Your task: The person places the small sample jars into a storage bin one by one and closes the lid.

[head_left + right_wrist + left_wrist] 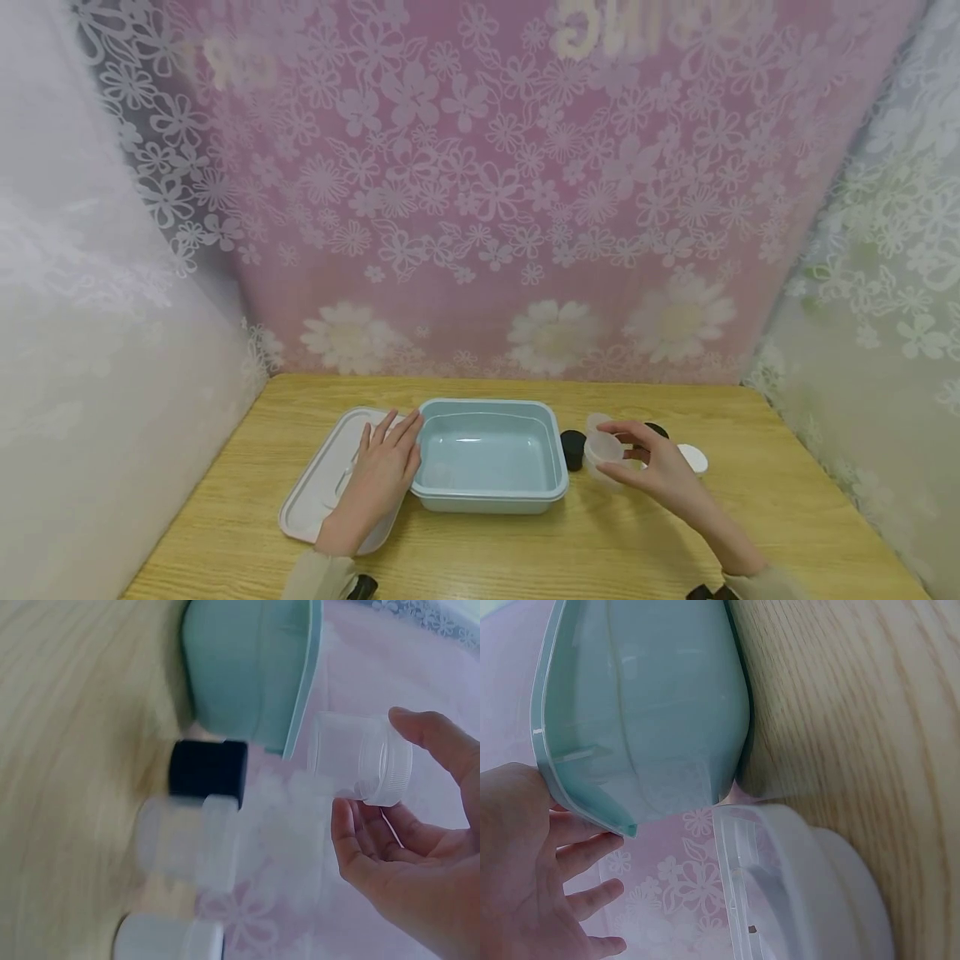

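My right hand (pixel 660 467) pinches a small clear plastic jar (pixel 360 757) by its ribbed lid, between thumb and fingers. In the right wrist view the jar is held up off the wooden table, close to the pale blue plastic box (pixel 487 454). This box is open at the top, with nothing seen inside. My left hand (pixel 386 471) lies with fingers spread against the box's left rim, above a greyish-white lid (pixel 311 500). The left wrist view shows its fingers extended at the rim's corner (pixel 622 829), not curled round it.
Right of the box stand a black jar (pixel 573 450), another clear jar (pixel 187 840) and a white jar (pixel 693 458). A second black one (pixel 657 430) is partly hidden behind the right hand. Floral cloth (pixel 487 208) hangs behind the wooden table (pixel 480 558) and at both sides.
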`<state>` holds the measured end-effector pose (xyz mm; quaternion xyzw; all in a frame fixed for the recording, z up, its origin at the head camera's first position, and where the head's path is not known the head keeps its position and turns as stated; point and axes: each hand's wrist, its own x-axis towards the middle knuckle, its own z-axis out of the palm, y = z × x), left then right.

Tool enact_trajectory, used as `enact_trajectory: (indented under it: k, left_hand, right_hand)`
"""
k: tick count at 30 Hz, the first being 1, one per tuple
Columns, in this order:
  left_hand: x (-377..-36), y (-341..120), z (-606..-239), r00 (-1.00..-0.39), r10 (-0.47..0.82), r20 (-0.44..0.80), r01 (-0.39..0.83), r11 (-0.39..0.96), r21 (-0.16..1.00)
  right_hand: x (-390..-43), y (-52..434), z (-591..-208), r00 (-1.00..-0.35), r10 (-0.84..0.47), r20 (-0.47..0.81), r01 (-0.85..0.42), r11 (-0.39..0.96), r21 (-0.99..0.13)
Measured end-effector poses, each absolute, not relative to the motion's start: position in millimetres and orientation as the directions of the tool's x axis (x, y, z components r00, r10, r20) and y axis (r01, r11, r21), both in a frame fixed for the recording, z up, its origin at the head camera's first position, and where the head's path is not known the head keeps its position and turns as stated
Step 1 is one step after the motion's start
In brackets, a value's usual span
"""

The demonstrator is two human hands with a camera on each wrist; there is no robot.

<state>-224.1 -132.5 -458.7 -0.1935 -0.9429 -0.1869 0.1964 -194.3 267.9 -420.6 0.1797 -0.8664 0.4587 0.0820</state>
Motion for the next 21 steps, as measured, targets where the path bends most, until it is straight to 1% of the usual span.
enact_trajectory:
  k: [5, 13, 21]
  left_hand:
    - [-225, -132, -458, -0.848, 0.294, 0.442, 0.44, 0.854, 0.276]
    - [-225, -131, -459, -0.838, 0.301, 0.456, 0.448, 0.856, 0.259]
    - [-225, -133, -460, -0.845, 0.297, 0.445, 0.439, 0.86, 0.26]
  right_hand:
    - [-204, 250, -413, -0.934, -0.233, 0.269, -0.353, 0.503, -0.789]
    - [-222, 219, -415, -0.921, -0.274, 0.277, -0.381, 0.482, -0.789]
    - [-236, 187, -423, -0.894, -0.356, 0.271, -0.421, 0.465, -0.779]
